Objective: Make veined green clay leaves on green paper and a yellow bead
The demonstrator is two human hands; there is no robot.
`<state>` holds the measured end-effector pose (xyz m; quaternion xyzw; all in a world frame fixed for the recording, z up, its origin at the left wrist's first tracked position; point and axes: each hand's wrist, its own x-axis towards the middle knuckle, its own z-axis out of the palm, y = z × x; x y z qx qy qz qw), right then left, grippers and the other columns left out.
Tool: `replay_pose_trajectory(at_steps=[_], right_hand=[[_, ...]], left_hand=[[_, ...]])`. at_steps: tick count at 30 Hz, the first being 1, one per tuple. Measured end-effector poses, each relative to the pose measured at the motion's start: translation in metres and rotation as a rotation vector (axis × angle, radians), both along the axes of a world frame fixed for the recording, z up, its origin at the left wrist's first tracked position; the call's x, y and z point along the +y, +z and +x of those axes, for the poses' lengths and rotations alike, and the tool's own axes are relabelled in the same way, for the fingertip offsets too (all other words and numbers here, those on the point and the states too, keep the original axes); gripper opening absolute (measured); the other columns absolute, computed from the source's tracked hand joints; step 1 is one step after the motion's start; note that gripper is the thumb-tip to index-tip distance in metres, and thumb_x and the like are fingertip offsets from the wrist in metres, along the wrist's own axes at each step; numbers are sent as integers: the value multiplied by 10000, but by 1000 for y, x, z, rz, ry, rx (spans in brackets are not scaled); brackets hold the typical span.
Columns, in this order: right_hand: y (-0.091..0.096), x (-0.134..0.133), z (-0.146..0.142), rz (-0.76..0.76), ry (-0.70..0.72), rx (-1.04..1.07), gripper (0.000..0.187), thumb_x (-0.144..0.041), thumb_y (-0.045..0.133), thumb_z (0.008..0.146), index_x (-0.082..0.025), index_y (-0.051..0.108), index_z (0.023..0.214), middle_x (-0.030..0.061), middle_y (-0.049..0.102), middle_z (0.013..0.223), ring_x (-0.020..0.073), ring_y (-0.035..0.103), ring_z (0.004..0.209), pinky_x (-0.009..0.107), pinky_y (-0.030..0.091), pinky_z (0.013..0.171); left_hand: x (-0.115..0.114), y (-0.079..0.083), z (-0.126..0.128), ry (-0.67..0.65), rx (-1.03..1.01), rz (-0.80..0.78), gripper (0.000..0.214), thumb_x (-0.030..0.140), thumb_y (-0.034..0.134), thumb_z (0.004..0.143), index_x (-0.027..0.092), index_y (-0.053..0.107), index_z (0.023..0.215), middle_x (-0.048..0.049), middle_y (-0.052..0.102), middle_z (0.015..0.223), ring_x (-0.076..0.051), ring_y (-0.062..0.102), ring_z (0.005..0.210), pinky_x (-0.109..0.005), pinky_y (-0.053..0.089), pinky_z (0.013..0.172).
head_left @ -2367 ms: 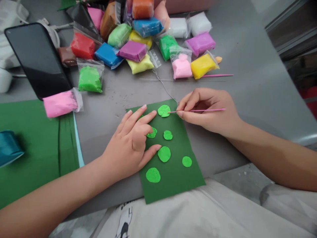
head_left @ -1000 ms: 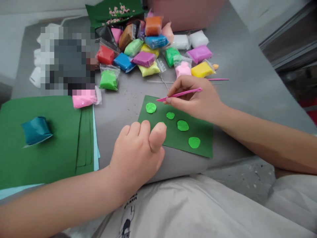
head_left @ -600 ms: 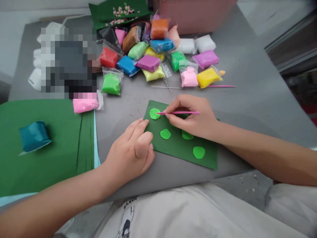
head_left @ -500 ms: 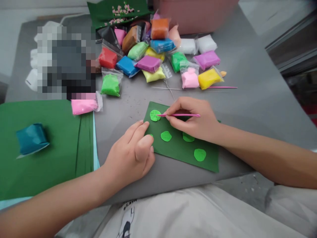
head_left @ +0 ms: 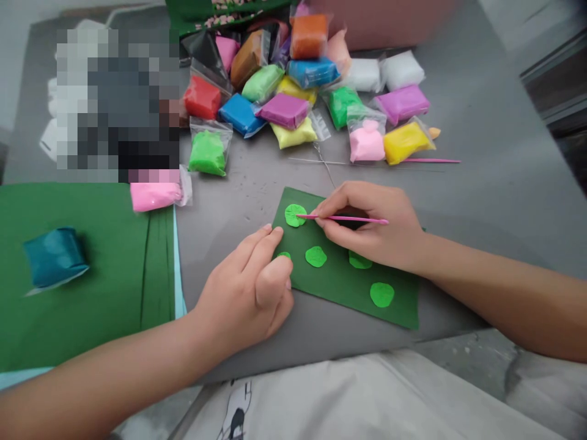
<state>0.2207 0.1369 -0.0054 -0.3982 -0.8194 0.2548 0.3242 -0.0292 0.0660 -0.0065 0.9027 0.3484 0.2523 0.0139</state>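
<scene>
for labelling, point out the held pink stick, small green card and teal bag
held pink stick (head_left: 345, 218), head view, mid shaft
small green card (head_left: 343, 281), head view, bare patch
teal bag (head_left: 55, 256), head view, its middle

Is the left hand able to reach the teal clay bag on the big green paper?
Probably yes. The left hand only presses the small green card, holding nothing, while the right hand holds the pink stick. The teal bag lies on the same side, nothing between.

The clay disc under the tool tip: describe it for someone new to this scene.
Find the dark green card on the grey table, before the person. Light green discs dot it; the clay disc lies nearest its far left corner. It alone meets the tip of the pink tool in the right hand.
</scene>
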Motion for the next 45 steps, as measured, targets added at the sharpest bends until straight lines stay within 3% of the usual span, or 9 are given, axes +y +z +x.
replay_pose_trajectory(at_steps=[8,12,19,24,38,45], right_hand=[[-3,-2,6,28,106,20,177,-100,693,933,-275,674,912,11,813,906,231,833,926,360,659,753],[-2,-3,5,-20,81,27,178,-123,680,943,-296,689,905,8,825,928,237,831,949,384,672,804],[9,-11,1,-68,-122,0,176,-149,696,895,-304,682,815,-7,814,850,258,809,824,421,631,683],[10,-14,1,-69,-101,-45,202,-120,686,881,-313,675,823,-13,823,881,264,818,876,425,641,729],[8,-19,-5,6,-117,-60,177,-115,668,856,-279,628,803,-20,810,830,228,809,798,353,571,645],[12,-20,-1,-54,-45,-18,197,-111,636,917,-284,647,824,13,797,858,246,813,873,398,634,739]], left_hand=[[0,1,0,9,9,3,271,71,597,907,165,437,1103,-322,750,1230,-462,801,1174,-539,728,936],[0,1,2,9,2,9,282,56,607,897,158,439,1100,-335,751,1216,-479,801,1162,-556,727,933],[0,1,0,11,10,-2,252,87,594,934,182,442,1111,-316,761,1232,-452,802,1183,-557,732,923],[-1,1,0,11,9,0,275,69,604,915,175,439,1107,-327,759,1227,-461,804,1171,-553,732,918],[-2,-2,-3,3,34,-7,276,81,610,940,195,440,1124,-307,746,1281,-429,785,1238,-559,725,951],[-2,-1,-2,0,34,-1,271,74,609,931,185,441,1113,-326,748,1262,-453,792,1208,-564,728,930]])
